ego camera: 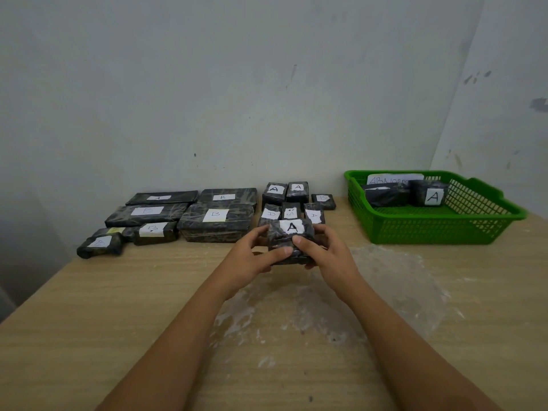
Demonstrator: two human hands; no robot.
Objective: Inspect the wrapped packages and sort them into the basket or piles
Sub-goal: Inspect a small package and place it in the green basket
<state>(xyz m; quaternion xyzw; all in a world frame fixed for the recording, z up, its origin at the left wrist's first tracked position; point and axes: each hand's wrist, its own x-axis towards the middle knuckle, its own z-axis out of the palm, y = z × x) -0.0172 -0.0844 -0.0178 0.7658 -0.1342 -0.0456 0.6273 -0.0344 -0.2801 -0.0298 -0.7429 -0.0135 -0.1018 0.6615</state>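
Note:
A small black wrapped package with a white label marked A (289, 235) is held up in front of me above the wooden table (118, 307). My left hand (255, 256) grips its left side with the thumb across the front. My right hand (326, 253) grips its right side, thumb on the front face. Behind it lies a cluster of several small labelled packages (296, 200). A pile of larger flat packages marked A and B (192, 212) lies to the left. The green basket (439, 226) at the right holds two packages, one marked A (428, 192).
A paper sign reading "ABNORM..." (394, 179) stands in the back of the basket. A sheet of crumpled clear plastic film (370, 292) lies on the table under my forearms. The wall runs close behind the packages, and the table's left edge drops off at the left.

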